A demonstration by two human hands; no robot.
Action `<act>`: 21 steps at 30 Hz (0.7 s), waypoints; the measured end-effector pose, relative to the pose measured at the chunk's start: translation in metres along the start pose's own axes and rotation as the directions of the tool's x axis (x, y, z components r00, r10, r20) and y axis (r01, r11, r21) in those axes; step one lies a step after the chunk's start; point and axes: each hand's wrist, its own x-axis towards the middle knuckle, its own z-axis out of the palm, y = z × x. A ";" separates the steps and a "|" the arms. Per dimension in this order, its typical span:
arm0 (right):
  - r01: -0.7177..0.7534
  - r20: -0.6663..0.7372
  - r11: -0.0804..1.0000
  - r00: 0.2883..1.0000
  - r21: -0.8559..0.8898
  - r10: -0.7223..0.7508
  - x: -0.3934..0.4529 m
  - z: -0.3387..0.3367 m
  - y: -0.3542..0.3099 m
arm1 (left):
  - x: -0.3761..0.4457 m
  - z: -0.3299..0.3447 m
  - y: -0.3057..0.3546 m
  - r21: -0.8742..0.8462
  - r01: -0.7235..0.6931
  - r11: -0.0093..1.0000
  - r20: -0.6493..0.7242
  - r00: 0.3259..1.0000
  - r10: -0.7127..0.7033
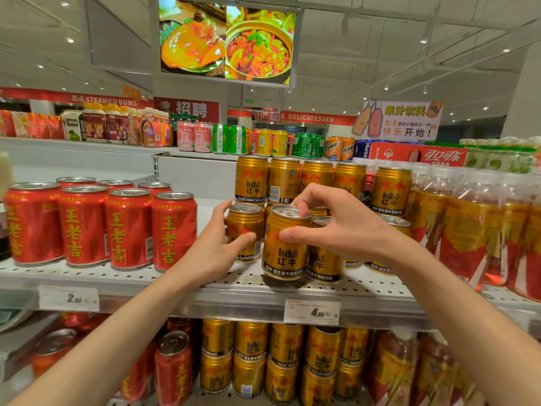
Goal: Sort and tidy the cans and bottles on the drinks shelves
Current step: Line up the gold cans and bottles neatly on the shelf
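On the white perforated shelf (117, 276) stand gold Red Bull cans. My left hand (216, 247) grips one gold can (244, 222) from its left side, thumb across the front. My right hand (336, 224) holds the neighbouring gold can (282, 253) near the shelf's front edge, thumb on its side and fingertips on its lid. More gold cans (322, 265) stand beside and behind it, with a second tier stacked on top (251, 178).
Several red herbal-tea cans (128, 227) fill the shelf's left part. Orange-labelled bottles (468, 230) crowd the right. Price tags (311, 312) hang on the shelf edge. Below are more gold cans (287, 361) and red cans (172, 367). The top shelf carries mixed cans (263, 142).
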 end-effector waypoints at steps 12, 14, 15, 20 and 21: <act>-0.011 0.004 1.000 1.000 0.011 0.011 -0.014 0.005 0.014 | -0.026 -0.011 -0.006 0.068 -0.045 0.997 -0.041 0.998 0.048; -0.009 -0.009 1.000 1.000 0.014 0.010 -0.014 0.005 0.014 | -0.027 -0.012 -0.007 0.062 -0.057 0.996 -0.053 0.997 0.060; -0.010 -0.022 1.000 1.000 0.023 0.011 -0.014 0.004 0.013 | -0.028 -0.012 -0.008 0.056 -0.060 0.997 -0.056 0.996 0.063; 0.006 -0.135 0.995 0.991 0.103 0.008 -0.005 -0.008 0.001 | -0.036 -0.018 -0.012 0.001 -0.078 0.997 -0.061 0.995 0.077; 0.007 -0.155 0.994 0.988 0.113 0.010 0.000 -0.010 -0.002 | -0.038 -0.021 -0.013 -0.017 -0.078 0.997 -0.069 0.995 0.077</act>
